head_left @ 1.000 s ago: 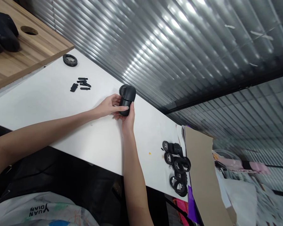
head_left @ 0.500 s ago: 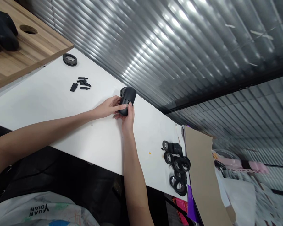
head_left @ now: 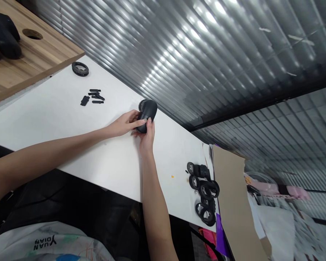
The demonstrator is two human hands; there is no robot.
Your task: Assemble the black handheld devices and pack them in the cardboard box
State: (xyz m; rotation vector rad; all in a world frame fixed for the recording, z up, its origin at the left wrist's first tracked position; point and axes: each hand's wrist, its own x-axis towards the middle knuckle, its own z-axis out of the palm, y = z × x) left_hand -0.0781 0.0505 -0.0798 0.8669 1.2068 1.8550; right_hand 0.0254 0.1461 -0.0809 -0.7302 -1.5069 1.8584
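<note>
Near the far edge of the white table, both my hands are closed on a black rounded plastic housing (head_left: pixel 149 107). It has a seam across its middle and a round, ring-like part at its far left end. My left hand (head_left: pixel 129 121) grips its left side, thumb laid across the near half. From the near right my right hand (head_left: pixel 147 137) wraps it, thumb pointing up along the surface; the other fingers are partly hidden beneath. To the left lie several small flat black strips (head_left: pixel 97 96), and farther off a black ring (head_left: pixel 80 69).
Several black rings (head_left: pixel 205 190) are piled at the table's (head_left: pixel 119 166) right end, beside a tan cardboard sheet (head_left: pixel 230 195). A corrugated metal wall (head_left: pixel 157 47) runs along the back. At upper left, a wooden board (head_left: pixel 43 43) holds dark moulded pieces (head_left: pixel 5 34).
The black housing has tilted slightly, its far end shifting a little up and right and showing more of the round part. Both hands keep hold of it, almost in place.
</note>
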